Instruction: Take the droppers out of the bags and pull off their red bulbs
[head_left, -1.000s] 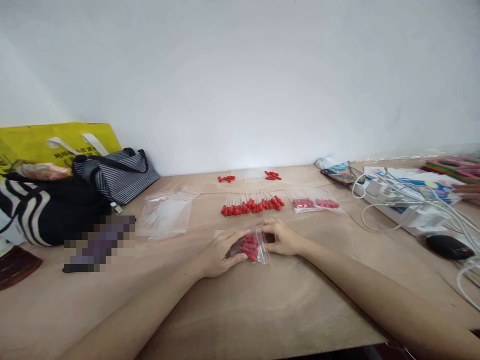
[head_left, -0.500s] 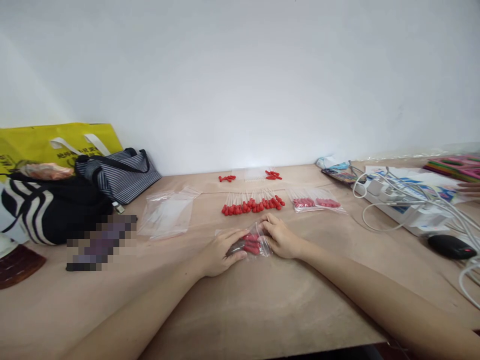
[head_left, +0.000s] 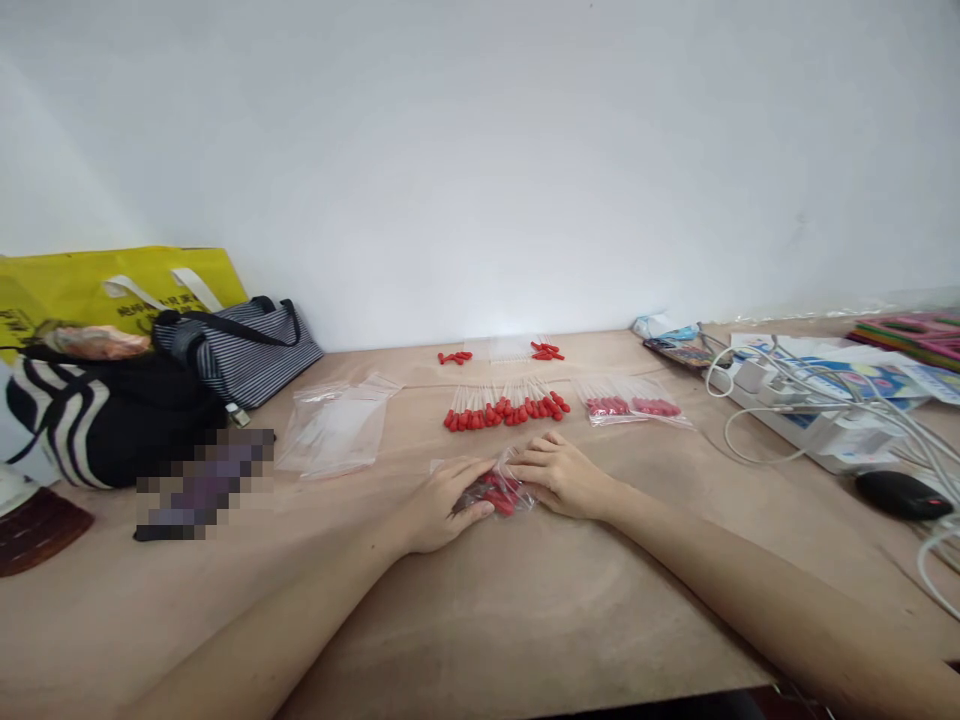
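Observation:
A small clear plastic bag (head_left: 496, 490) filled with red-capped droppers lies on the brown table (head_left: 525, 620) between my hands. My left hand (head_left: 435, 505) grips its left end with thumb and fingers. My right hand (head_left: 562, 475) lies over its right end, fingers pressed down on the plastic. Just beyond, a row of loose red-capped droppers (head_left: 506, 405) lies side by side. To their right sits a filled bag of droppers (head_left: 634, 405). Two small heaps of red caps (head_left: 546, 350) lie near the wall.
A stack of empty clear bags (head_left: 334, 430) lies left of centre. Striped and black bags (head_left: 225, 350) and a yellow bag (head_left: 90, 290) stand at the far left. At the right are a power strip with white cables (head_left: 810, 410), a black mouse (head_left: 896, 492) and coloured papers.
My right hand has slid left and flattened over the bag's right end, and the bag now lies lower and more squeezed between both hands. The other person's hand at the right edge is gone.

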